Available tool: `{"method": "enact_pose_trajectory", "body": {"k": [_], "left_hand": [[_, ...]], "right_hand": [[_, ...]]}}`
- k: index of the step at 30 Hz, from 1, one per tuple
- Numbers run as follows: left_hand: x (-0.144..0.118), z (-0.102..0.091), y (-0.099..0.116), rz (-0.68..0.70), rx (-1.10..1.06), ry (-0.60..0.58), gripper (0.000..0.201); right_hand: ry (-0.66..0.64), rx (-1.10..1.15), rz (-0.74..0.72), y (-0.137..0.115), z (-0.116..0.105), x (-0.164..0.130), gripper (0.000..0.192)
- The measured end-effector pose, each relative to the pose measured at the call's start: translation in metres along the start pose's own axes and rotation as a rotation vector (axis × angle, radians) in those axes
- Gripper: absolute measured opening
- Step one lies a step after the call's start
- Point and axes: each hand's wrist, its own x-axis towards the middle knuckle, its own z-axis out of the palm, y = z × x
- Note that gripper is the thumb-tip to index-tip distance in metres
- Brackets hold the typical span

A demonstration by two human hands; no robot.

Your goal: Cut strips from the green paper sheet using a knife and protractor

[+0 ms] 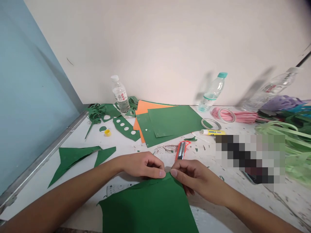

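Note:
A large sheet of dark green paper [145, 207] lies in front of me, its far edge rough and uneven. My left hand [144, 165] pinches that far edge near the right corner, thumb on top. Right beside it, my right hand [190, 178] grips the corner between thumb and fingers; some of its fingertips are hidden behind the paper. A red-orange utility knife [181, 150] lies on the table just beyond my right hand. Part of a clear ruler or stencil [116, 190] shows from under the sheet's left side.
Green sheets [175, 119] and orange paper [153, 106] are stacked at the back. Cut green scraps [73, 158] lie left. A glue stick [213, 132], tape rolls [211, 124] and bottles [120, 95] stand or lie around. Pink paper strips [245, 116] and light green strips [296, 161] are at right.

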Motion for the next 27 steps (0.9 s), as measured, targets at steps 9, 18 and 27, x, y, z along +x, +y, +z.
{"method": "enact_pose_trajectory", "body": {"k": [9, 18, 27], "left_hand": [[0.0026, 0.0001, -0.0088, -0.013, -0.026, 0.006, 0.035], [0.0032, 0.0002, -0.0065, -0.003, -0.015, -0.003, 0.030], [0.0029, 0.0000, -0.0076, 0.008, -0.007, -0.005, 0.031]], "right_hand": [[-0.027, 0.097, 0.046, 0.0017, -0.0027, 0.0032, 0.055], [-0.040, 0.021, 0.052, 0.0062, 0.0008, 0.0028, 0.041], [-0.033, 0.017, 0.057, 0.0061, -0.0008, 0.0019, 0.045]]}}
